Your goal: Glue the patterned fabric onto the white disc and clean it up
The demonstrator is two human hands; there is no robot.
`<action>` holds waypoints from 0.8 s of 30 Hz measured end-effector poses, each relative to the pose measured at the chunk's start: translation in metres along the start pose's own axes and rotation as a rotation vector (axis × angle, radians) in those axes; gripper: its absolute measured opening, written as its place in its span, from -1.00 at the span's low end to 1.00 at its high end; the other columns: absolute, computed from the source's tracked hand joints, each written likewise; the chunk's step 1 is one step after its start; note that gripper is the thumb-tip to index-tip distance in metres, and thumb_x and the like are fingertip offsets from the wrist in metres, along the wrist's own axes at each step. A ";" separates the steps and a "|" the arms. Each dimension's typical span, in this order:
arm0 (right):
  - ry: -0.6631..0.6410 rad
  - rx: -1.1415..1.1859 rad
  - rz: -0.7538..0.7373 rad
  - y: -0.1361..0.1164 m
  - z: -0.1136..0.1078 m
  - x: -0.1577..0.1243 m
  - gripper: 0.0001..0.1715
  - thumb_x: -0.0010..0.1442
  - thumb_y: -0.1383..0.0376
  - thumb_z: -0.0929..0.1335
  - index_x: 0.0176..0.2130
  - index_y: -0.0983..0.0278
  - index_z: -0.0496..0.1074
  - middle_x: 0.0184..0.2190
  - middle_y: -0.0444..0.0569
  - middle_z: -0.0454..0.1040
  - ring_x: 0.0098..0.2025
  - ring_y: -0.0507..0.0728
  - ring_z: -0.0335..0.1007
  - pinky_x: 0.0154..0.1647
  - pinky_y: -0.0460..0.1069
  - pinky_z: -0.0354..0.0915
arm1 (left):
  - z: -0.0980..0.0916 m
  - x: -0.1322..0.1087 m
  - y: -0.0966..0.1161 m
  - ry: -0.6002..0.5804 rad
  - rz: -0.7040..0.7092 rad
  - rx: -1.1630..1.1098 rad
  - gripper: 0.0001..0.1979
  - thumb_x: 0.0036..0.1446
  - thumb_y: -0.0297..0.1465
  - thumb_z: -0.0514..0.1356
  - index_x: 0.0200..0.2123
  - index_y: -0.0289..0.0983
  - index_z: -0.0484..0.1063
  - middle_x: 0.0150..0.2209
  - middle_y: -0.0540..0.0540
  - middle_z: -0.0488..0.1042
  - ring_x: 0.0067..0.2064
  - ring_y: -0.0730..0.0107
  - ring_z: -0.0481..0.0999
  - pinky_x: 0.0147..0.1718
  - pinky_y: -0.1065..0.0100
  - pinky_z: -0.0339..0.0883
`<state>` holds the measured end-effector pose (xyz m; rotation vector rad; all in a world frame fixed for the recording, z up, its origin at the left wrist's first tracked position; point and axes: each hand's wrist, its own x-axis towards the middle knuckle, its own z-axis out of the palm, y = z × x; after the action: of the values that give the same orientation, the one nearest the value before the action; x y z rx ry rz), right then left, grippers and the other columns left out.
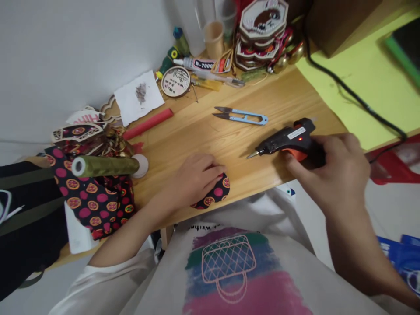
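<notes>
In the head view my right hand (341,175) is wrapped around the handle of a black hot glue gun (282,138). A red light glows on its side, its orange trigger lies by my thumb, and its metal nozzle points left over the tabletop. My left hand (198,177) is closed over a rounded piece of black patterned fabric (220,190) at the table's front edge. My fingers cover much of this piece, and the thumb is hidden. Blue thread snips (249,117) lie on the wood beyond both hands, apart from them.
Patterned cloth (88,197) and a spool of olive thread (108,166) sit at left, near a red stick (149,124). A B-7000 glue tube (201,64) and stacked wooden ornaments (259,39) stand at the back. A black cable (351,94) crosses yellow paper (370,74) at right.
</notes>
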<state>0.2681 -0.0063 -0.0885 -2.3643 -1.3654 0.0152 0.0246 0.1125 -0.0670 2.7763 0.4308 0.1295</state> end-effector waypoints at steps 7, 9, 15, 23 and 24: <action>-0.021 -0.054 0.026 0.002 0.000 0.001 -0.49 -0.04 0.06 0.36 -0.19 0.35 0.47 -0.31 0.19 0.44 -0.21 0.32 0.37 -0.31 0.12 0.30 | -0.004 0.003 0.003 -0.086 0.037 0.003 -0.70 0.29 -0.41 -0.04 -0.17 -0.27 0.49 -0.35 -0.13 0.44 -0.35 0.33 0.37 -0.38 0.28 0.25; -0.012 -0.063 0.027 0.002 0.000 0.001 -0.46 -0.06 0.04 0.36 -0.19 0.36 0.48 -0.32 0.20 0.45 -0.23 0.31 0.38 -0.33 0.11 0.30 | -0.005 0.003 0.004 -0.089 0.056 -0.011 -0.72 0.27 -0.44 -0.03 -0.20 -0.28 0.49 -0.34 -0.13 0.45 -0.34 0.32 0.38 -0.37 0.28 0.26; 0.030 -0.076 0.001 0.005 0.003 0.002 -0.40 -0.08 -0.03 0.32 -0.21 0.36 0.50 -0.36 0.15 0.46 -0.27 0.30 0.39 -0.39 0.11 0.31 | -0.004 0.003 0.002 -0.090 0.047 -0.031 -0.78 0.25 -0.47 0.02 -0.25 -0.30 0.47 -0.33 -0.11 0.46 -0.32 0.38 0.39 -0.34 0.34 0.29; 0.042 -0.028 -0.069 0.004 0.001 -0.004 -0.44 -0.02 -0.06 0.31 -0.21 0.31 0.46 -0.34 0.12 0.47 -0.29 0.26 0.41 -0.40 0.08 0.30 | -0.004 -0.002 0.008 -0.114 0.065 0.093 -0.78 0.27 -0.50 -0.02 -0.21 -0.32 0.42 -0.29 -0.11 0.48 -0.31 0.38 0.42 -0.37 0.37 0.33; 0.029 -0.016 -0.079 0.003 -0.001 -0.005 -0.47 -0.02 -0.04 0.32 -0.21 0.31 0.45 -0.33 0.12 0.48 -0.29 0.26 0.42 -0.41 0.07 0.30 | -0.004 -0.004 0.010 -0.096 0.073 0.124 -0.79 0.27 -0.51 -0.02 -0.20 -0.33 0.41 -0.28 -0.12 0.49 -0.30 0.37 0.44 -0.36 0.37 0.35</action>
<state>0.2678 -0.0118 -0.0895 -2.3129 -1.4485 -0.0527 0.0227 0.1032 -0.0602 2.9064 0.3229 -0.0139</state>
